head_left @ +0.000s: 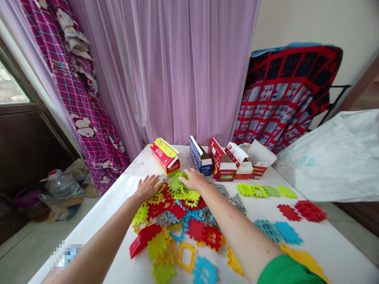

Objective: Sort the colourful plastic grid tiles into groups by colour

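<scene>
A heap of interlocking plastic tiles [177,211] in red, lime green, yellow, blue and grey covers the middle of the white table. My left hand [149,186] lies over the heap's left side, fingers spread and holding nothing. At the heap's far side, my right hand [194,180] has its fingers closed at the edge of a lime-green tile [175,184]; part of the grip is hidden. Right of my right forearm, tiles are grouped by colour: lime-green tiles [263,191], red tiles [310,211], blue tiles [278,231] and yellow tiles [304,258].
Along the far edge stand a red-and-yellow box [166,157], an open blue box [201,157], an open dark-red box [222,161] and open red-and-white boxes [248,161]. A white sheet [331,157] hangs at the right. Purple curtains [189,71] hang behind the table.
</scene>
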The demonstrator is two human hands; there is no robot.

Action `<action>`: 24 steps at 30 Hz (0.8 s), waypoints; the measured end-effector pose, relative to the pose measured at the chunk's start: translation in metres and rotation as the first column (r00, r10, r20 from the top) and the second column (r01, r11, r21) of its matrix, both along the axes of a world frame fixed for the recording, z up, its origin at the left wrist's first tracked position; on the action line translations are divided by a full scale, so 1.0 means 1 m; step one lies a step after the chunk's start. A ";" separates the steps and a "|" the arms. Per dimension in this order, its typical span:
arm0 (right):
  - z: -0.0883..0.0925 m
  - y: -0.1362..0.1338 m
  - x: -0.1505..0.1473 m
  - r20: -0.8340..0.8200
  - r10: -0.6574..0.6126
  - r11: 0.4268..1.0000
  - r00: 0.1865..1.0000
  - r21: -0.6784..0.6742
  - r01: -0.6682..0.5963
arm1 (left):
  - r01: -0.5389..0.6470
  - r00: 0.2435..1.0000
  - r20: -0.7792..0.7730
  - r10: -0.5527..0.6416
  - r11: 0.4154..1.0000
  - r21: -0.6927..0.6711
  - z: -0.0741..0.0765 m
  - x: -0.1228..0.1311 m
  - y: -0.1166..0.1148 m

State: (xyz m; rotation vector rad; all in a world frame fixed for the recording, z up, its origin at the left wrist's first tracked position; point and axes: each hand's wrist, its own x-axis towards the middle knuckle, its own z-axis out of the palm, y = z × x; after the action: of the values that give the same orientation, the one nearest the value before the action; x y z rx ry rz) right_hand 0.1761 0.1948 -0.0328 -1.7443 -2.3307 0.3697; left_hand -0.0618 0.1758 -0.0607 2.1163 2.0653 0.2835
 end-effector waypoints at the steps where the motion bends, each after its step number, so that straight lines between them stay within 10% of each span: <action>1: -0.004 0.005 -0.003 0.026 -0.011 0.999 1.000 -0.044 0.012 | 0.011 1.000 -0.013 -0.012 1.000 -0.019 -0.004 0.003 0.003; 17: -0.021 -0.085 0.034 0.004 0.073 0.990 0.997 0.117 -0.073 | 0.197 0.977 0.057 -0.206 0.971 0.139 -0.022 0.072 -0.077; 20: -0.015 -0.086 0.054 -0.059 0.061 0.987 0.996 0.149 -0.052 | 0.189 0.978 0.051 -0.202 0.964 0.185 -0.016 0.057 -0.082; 24: -0.007 -0.070 0.088 -0.054 -0.313 0.946 0.948 0.075 0.317 | -0.056 0.997 -0.037 0.064 0.981 0.187 -0.004 0.004 -0.078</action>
State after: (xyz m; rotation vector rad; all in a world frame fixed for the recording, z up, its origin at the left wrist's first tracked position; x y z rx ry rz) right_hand 0.2645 0.1252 -0.0397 -2.0038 -1.9615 0.2470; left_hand -0.0577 0.0981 -0.0649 2.1828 2.2094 0.4612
